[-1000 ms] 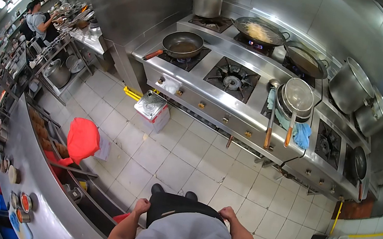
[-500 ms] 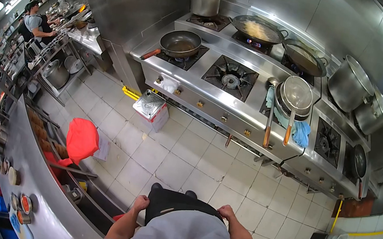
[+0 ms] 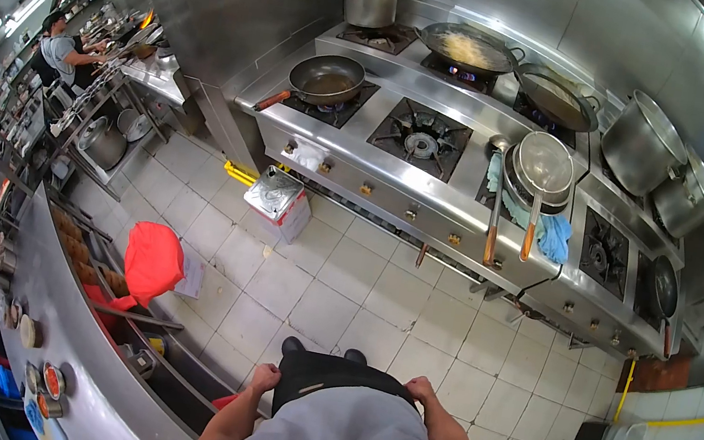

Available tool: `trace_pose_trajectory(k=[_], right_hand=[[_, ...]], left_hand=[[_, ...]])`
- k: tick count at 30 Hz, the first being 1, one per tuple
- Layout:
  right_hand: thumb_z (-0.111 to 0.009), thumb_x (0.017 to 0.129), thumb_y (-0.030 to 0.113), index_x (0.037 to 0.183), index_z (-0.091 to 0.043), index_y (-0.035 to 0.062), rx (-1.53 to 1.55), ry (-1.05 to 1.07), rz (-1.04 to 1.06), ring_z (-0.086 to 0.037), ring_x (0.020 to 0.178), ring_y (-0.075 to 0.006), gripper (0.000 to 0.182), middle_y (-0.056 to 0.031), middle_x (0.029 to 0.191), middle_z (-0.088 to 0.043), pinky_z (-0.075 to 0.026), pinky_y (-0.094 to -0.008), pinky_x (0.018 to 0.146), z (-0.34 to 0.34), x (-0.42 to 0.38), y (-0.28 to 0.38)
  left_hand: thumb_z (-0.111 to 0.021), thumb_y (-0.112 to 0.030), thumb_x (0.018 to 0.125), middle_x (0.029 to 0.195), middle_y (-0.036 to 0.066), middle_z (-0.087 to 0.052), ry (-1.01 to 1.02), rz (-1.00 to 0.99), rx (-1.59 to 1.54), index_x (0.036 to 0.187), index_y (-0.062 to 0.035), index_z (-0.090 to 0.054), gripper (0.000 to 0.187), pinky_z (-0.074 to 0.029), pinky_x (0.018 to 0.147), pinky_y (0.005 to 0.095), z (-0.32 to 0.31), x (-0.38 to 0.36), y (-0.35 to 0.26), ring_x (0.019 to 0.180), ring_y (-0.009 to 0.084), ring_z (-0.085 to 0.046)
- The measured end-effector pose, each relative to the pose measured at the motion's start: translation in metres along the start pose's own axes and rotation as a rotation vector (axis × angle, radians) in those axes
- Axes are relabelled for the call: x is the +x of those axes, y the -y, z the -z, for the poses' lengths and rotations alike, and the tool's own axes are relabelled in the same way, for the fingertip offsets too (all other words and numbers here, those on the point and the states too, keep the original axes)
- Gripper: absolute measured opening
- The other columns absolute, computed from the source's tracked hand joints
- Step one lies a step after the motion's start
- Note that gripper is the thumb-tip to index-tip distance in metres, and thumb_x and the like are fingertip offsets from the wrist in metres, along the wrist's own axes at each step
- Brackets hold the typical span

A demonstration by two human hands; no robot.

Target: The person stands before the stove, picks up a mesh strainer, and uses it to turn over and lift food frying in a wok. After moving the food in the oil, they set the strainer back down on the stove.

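My left hand (image 3: 265,378) is closed at the left edge of the black apron (image 3: 327,375), its fingers curled against the cloth. At the opposite edge my right hand (image 3: 418,388) is closed in the same way, seemingly gripping the fabric. Both hands hang low beside my hips, well apart from the stove. In front, a frying pan (image 3: 326,79) rests on the left burner. Behind it a wok (image 3: 468,48) with pale frothing contents sits over a lit flame. A mesh strainer (image 3: 546,162) lies across a pot, and a ladle (image 3: 496,206) lies beside it.
A steel counter (image 3: 91,381) with small containers runs along my left. A red cloth-like cover (image 3: 152,264) and a box with a metal tin (image 3: 277,193) stand on that side. Large stockpots (image 3: 646,144) are at the back right. Another person (image 3: 63,50) works far left.
The view has shifted slightly. Both my hands stay at the apron's edges. The person at the far left has moved their arms a little.
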State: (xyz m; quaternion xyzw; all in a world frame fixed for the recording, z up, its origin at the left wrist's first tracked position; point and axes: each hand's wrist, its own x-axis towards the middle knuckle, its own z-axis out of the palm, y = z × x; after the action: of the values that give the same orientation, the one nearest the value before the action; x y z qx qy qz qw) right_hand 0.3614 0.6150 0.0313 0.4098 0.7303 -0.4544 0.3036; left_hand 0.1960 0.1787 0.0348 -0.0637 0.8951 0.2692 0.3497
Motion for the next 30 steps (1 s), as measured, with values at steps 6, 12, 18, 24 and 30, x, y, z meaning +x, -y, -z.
trace_pose_trajectory(k=[6, 12, 18, 24, 30], right_hand=[[-0.062, 0.07, 0.015, 0.077, -0.066, -0.0017, -0.011, 0.035, -0.015, -0.061, 0.054, -0.0166, 0.019, -0.011, 0.066, -0.063, -0.052, -0.0281, 0.05, 0.004, 0.001, -0.006], [-0.064, 0.071, 0.014, 0.075, -0.066, -0.0024, 0.087, 0.021, -0.008, -0.054, 0.048, -0.0146, 0.017, -0.0096, 0.061, -0.06, -0.044, -0.0287, 0.045, 0.006, 0.005, -0.005], [-0.061, 0.071, 0.015, 0.074, -0.066, -0.0018, 0.0, 0.026, 0.016, -0.06, 0.052, -0.0166, 0.018, -0.0105, 0.063, -0.062, -0.051, -0.0283, 0.048, 0.009, -0.007, 0.011], [-0.061, 0.071, 0.015, 0.074, -0.066, -0.0021, -0.037, -0.006, 0.048, -0.06, 0.052, -0.0168, 0.018, -0.011, 0.065, -0.063, -0.051, -0.028, 0.048, 0.011, -0.007, 0.004], [-0.061, 0.071, 0.015, 0.074, -0.066, -0.0027, -0.016, -0.013, 0.051, -0.061, 0.053, -0.0169, 0.019, -0.0113, 0.065, -0.063, -0.051, -0.0278, 0.047, 0.009, -0.007, 0.007]], left_hand=[[-0.053, -0.023, 0.068, 0.081, 0.019, -0.063, -0.032, -0.049, -0.023, 0.08, -0.0033, -0.065, 0.026, -0.048, 0.074, 0.0365, -0.004, -0.003, 0.006, 0.081, 0.031, -0.062], [-0.053, -0.022, 0.068, 0.081, 0.02, -0.063, -0.017, -0.028, -0.019, 0.08, -0.003, -0.065, 0.026, -0.048, 0.074, 0.0365, -0.004, 0.002, 0.002, 0.081, 0.0312, -0.061], [-0.052, -0.022, 0.068, 0.08, 0.02, -0.063, -0.039, -0.043, -0.01, 0.078, -0.0027, -0.065, 0.025, -0.048, 0.074, 0.0368, 0.0, 0.005, -0.002, 0.08, 0.0318, -0.061], [-0.052, -0.02, 0.069, 0.082, 0.02, -0.063, -0.014, -0.023, -0.035, 0.079, -0.0029, -0.065, 0.024, -0.047, 0.075, 0.0369, 0.004, -0.003, -0.007, 0.081, 0.0313, -0.061], [-0.052, -0.02, 0.07, 0.084, 0.019, -0.063, 0.018, 0.018, -0.012, 0.082, -0.003, -0.065, 0.025, -0.047, 0.077, 0.0364, 0.001, 0.007, 0.0, 0.084, 0.0307, -0.061]])
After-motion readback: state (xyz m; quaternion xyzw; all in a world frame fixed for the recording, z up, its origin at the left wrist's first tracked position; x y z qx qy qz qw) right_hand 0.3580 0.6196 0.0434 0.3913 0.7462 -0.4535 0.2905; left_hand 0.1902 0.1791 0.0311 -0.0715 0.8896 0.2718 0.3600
